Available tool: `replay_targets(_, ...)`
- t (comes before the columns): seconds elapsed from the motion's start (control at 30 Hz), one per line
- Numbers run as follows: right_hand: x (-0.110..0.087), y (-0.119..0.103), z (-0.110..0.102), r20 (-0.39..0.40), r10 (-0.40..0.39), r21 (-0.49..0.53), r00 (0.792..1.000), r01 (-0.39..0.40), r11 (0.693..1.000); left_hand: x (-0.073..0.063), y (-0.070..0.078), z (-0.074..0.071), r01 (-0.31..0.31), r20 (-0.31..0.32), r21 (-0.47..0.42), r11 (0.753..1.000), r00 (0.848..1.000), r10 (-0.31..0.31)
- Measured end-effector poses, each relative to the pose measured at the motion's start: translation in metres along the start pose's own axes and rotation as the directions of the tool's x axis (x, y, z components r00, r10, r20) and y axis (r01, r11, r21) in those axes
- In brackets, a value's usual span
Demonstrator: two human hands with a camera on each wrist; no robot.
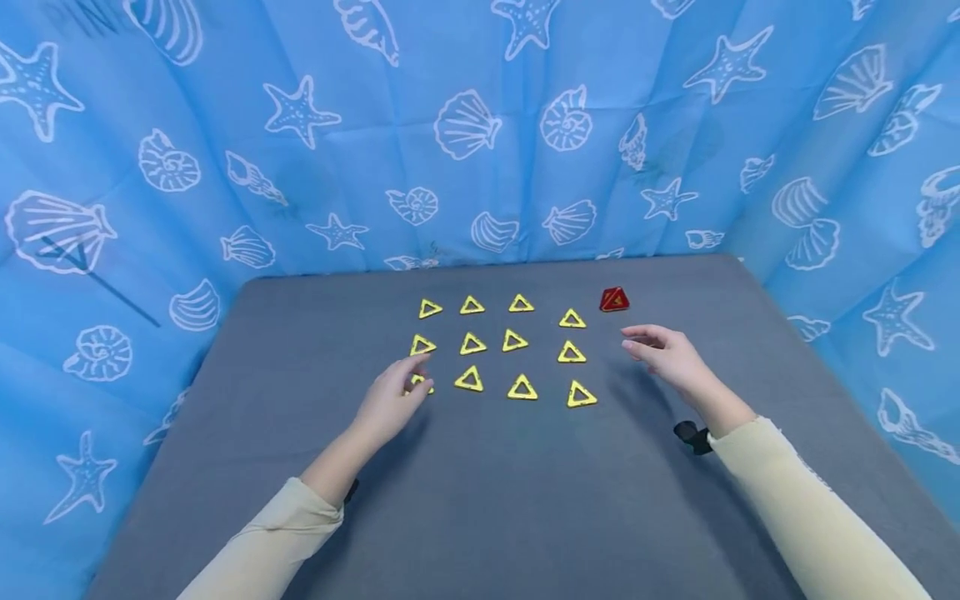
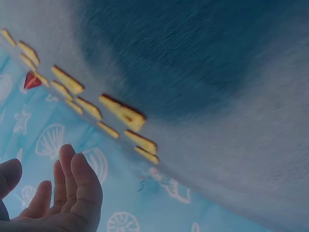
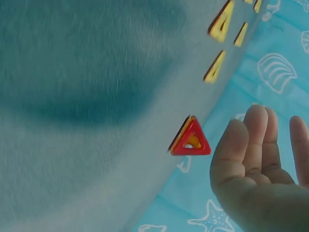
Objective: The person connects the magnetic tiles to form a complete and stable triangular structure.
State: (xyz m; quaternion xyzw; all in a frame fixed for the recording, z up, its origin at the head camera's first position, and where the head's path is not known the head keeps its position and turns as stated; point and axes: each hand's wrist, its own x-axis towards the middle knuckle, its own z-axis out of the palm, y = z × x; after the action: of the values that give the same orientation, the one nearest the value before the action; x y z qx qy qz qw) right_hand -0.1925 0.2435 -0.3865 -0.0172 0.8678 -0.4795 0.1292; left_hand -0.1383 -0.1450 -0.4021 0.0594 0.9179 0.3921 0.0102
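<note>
Several yellow triangles (image 1: 472, 343) with cut-out centres lie flat in three rows on the grey table. My left hand (image 1: 390, 402) is above the left end of the front row, its fingers loosely bent and nothing held. It partly hides the yellow triangle (image 1: 424, 385) there. My right hand (image 1: 670, 358) hovers to the right of the rows, fingers relaxed and slightly curved, holding nothing. Just beyond it lies a red triangle (image 1: 615, 300). In the right wrist view, yellow shows through the opening of the red triangle (image 3: 199, 149) and along one edge.
The grey table (image 1: 495, 500) has its far edge against a blue curtain (image 1: 360, 150) printed with white shells and starfish. The curtain also runs along the left and right sides. Shadows of both arms fall on the cloth.
</note>
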Motion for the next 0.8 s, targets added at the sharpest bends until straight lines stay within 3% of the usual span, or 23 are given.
replay_targets(0.3, -0.010, -0.007, 0.020, -0.003, -0.021, 0.092, 1.000, 0.021, 0.996, -0.010, -0.019, 0.001, 0.071, 0.016, 0.055, 0.996, 0.997, -0.072)
replay_targets(0.57, -0.007, -0.017, 0.042, 0.009, -0.024, 0.162, 1.000, 0.022, 0.987, -0.011, -0.034, -0.005, 0.055, 0.008, 0.118, 0.991, 0.998, -0.057)
replay_targets(0.8, -0.001, -0.028, 0.067, 0.037, -0.052, 0.238, 0.998, 0.042, 0.970, -0.008, -0.041, -0.008, 0.096, 0.038, 0.119, 0.988, 0.994, -0.101)
